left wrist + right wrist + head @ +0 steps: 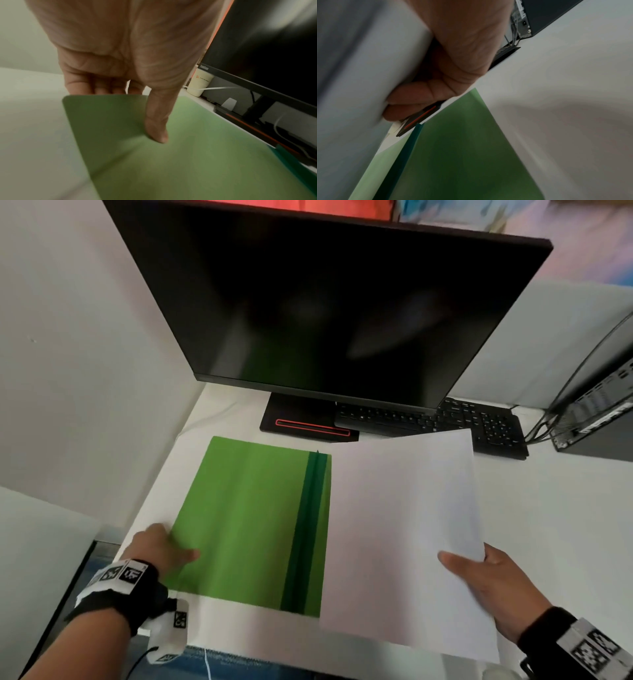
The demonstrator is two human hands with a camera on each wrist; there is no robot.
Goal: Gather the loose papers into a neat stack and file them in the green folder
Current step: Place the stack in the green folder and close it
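The green folder (246, 518) lies open on the white desk, its dark green spine strip toward the middle. My left hand (161, 549) pinches the near-left corner of the folder's left cover (188, 162), thumb on top and fingers underneath. My right hand (479, 577) grips a stack of white papers (400, 525) by its right edge, thumb on top. The stack hangs tilted over the folder's right half and hides it from the head view. From the right wrist, the papers (359, 81) are held above the folder (462, 155).
A dark monitor (325, 302) stands just behind the folder, a black keyboard (445, 419) partly under it. A computer tower (599, 412) with cables sits at the far right. A white cup (199, 83) is behind the monitor. A white partition wall closes the left side.
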